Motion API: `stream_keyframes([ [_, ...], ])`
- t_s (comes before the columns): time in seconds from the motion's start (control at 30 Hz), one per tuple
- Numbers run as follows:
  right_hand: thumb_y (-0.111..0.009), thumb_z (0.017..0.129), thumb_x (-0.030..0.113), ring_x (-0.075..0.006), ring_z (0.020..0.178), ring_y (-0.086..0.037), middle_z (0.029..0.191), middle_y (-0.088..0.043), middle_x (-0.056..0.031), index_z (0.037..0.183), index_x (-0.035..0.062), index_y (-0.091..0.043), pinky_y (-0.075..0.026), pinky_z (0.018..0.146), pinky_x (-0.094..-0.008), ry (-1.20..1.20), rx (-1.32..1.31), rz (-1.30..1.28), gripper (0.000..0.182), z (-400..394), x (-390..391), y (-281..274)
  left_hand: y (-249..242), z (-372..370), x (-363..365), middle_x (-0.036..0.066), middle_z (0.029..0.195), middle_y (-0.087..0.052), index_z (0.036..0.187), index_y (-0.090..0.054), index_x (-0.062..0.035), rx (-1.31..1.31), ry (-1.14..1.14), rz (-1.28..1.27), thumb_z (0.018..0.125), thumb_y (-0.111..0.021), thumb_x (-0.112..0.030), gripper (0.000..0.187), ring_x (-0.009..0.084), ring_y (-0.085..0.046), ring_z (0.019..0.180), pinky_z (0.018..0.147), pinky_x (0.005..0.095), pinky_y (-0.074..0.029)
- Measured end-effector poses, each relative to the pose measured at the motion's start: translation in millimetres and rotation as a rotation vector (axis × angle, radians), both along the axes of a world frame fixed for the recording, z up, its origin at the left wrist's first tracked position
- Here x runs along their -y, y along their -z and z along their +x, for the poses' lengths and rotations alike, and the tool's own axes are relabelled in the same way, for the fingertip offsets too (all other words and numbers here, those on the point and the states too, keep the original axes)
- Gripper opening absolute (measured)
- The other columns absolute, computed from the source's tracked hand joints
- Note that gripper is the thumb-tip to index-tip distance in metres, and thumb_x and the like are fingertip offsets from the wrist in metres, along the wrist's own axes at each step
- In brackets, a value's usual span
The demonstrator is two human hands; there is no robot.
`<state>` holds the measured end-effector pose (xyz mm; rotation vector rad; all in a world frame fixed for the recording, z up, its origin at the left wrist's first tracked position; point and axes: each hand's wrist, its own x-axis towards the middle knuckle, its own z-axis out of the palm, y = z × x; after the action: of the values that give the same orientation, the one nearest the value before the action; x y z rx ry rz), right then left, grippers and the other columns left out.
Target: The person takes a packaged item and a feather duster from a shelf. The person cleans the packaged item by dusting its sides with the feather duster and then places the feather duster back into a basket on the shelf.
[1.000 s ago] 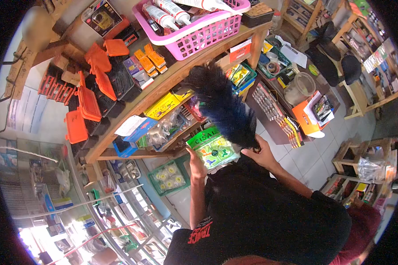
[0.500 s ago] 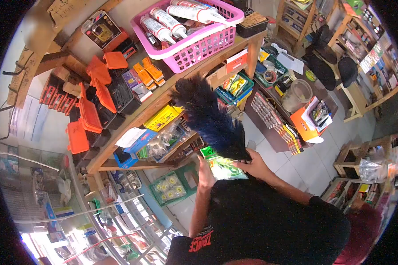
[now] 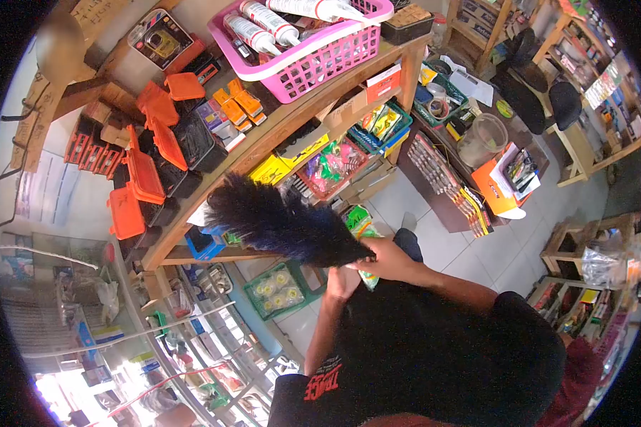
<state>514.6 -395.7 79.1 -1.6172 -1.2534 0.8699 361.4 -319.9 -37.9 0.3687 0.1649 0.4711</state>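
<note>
My right hand (image 3: 394, 260) is closed around the base of a dark feather duster (image 3: 278, 222), whose bushy end points left over the lower shelf. Behind that hand is a green and white plastic packet (image 3: 361, 219), its top above the fingers and a lower corner showing beneath them. My left hand (image 3: 342, 283) is closed at the packet's lower edge, under the duster; its fingertips are partly hidden.
A pink basket (image 3: 313, 71) of sealant tubes stands on the wooden bench. Orange-lidded cases (image 3: 144, 174) line its left part. Below are a tray of small colored packs (image 3: 332, 165) and a green crate (image 3: 274, 290) on the floor. A glass display case (image 3: 192, 349) stands lower left.
The duster has swung from upright to pointing left. The packet has turned from facing me to edge-on, mostly behind my right hand, which has moved left toward my left hand.
</note>
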Motion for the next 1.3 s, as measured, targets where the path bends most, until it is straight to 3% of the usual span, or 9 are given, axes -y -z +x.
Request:
stream_keyframes([
  [0.03,-0.075,0.078,0.034,-0.0109,0.059,-0.052,0.068,-0.054,-0.0085,0.089,-0.0021,-0.052,-0.044,0.053,-0.0294,-0.014,-0.023,-0.013,0.044,-4.0,-1.4,-5.2,-3.1,-0.7,-3.5,0.007,0.120,-0.057,0.128,-0.050,-0.0097,0.058,0.026,-0.151,0.093,-0.046,-0.051,0.054,0.0247,-0.054,0.111,0.097,0.0440,-0.042],
  [0.07,-0.075,0.079,0.035,-0.0102,0.059,-0.052,0.068,-0.053,-0.0081,0.090,-0.0023,-0.052,-0.044,0.052,-0.0285,-0.027,-0.045,-0.028,0.045,-6.9,-1.8,-14.5,-9.0,-3.4,-0.3,0.004,0.114,-0.060,0.118,-0.057,-0.0110,-0.158,-0.022,-0.154,0.088,-0.050,-0.054,0.054,0.0216,-0.055,0.105,0.092,0.0398,-0.044],
  [0.17,-0.071,0.084,0.034,-0.0070,0.059,-0.050,0.068,-0.052,-0.0035,0.093,-0.0027,-0.053,-0.043,0.050,-0.0250,-0.069,-0.101,0.012,0.042,-5.3,0.5,-7.9,-18.1,-1.2,0.5,0.007,0.123,-0.057,0.126,-0.053,-0.0094,-0.003,-0.210,-0.230,0.091,-0.047,-0.048,0.052,0.0268,-0.054,0.111,0.098,0.0444,-0.041],
  [0.23,-0.068,0.087,0.033,-0.0063,0.058,-0.049,0.068,-0.052,-0.0015,0.094,-0.0028,-0.053,-0.042,0.049,-0.0245,-0.044,-0.193,0.088,0.039,-5.4,2.0,6.6,-39.4,5.4,-6.2,0.009,0.126,-0.056,0.128,-0.052,-0.0094,-0.099,-0.255,-0.213,0.091,-0.046,-0.048,0.054,0.0284,-0.052,0.115,0.101,0.0449,-0.039],
  [0.4,-0.052,0.098,0.031,-0.0049,0.055,-0.047,0.064,-0.049,0.0024,0.078,0.0039,-0.052,-0.038,0.050,-0.0227,-0.013,-0.398,-0.144,0.033,12.4,11.6,-9.9,-41.8,-3.8,-26.3,0.010,0.136,-0.050,0.136,-0.046,-0.0105,-0.136,-0.273,-0.197,0.090,-0.046,-0.044,0.057,0.0326,-0.048,0.123,0.107,0.0490,-0.034],
  [0.73,-0.055,0.096,0.037,-0.0110,0.063,-0.048,0.062,-0.050,-0.0075,0.079,-0.0013,-0.054,-0.042,0.059,-0.0316,-0.015,-0.176,-0.309,0.042,36.0,39.1,-16.5,-77.8,-3.6,-56.6,0.007,0.130,-0.055,0.132,-0.050,-0.0123,-0.236,-0.492,-0.104,0.094,-0.040,-0.046,0.052,0.0329,-0.052,0.119,0.103,0.0521,-0.037],
  [1.03,-0.058,0.094,0.032,-0.0108,0.064,-0.046,0.064,-0.054,-0.0095,0.086,-0.0031,-0.059,-0.042,0.059,-0.0334,-0.141,-0.096,-0.296,0.036,50.7,70.1,22.9,-85.0,-18.2,-109.2,0.012,0.127,-0.056,0.124,-0.056,-0.0065,0.031,-0.494,-0.066,0.096,-0.036,-0.050,0.056,0.0330,-0.052,0.116,0.104,0.0507,-0.036],
  [1.23,-0.060,0.093,0.032,-0.0108,0.065,-0.050,0.068,-0.061,-0.0087,0.088,-0.0028,-0.063,-0.044,0.062,-0.0318,0.097,-0.216,-0.299,0.035,46.2,72.7,22.6,-91.4,-16.0,-120.8,0.015,0.132,-0.053,0.138,-0.041,-0.0044,-0.087,-0.692,-0.083,0.095,-0.037,-0.052,0.064,0.0341,-0.051,0.120,0.104,0.0477,-0.037],
  [1.3,-0.061,0.092,0.032,-0.0106,0.064,-0.049,0.064,-0.059,-0.0077,0.086,-0.0032,-0.064,-0.044,0.061,-0.0312,0.004,-0.146,-0.358,0.036,51.3,76.1,31.3,-89.8,-16.5,-121.0,0.016,0.132,-0.053,0.137,-0.042,-0.0036,-0.100,-0.689,-0.092,0.094,-0.038,-0.054,0.066,0.0336,-0.051,0.120,0.104,0.0471,-0.038],
])
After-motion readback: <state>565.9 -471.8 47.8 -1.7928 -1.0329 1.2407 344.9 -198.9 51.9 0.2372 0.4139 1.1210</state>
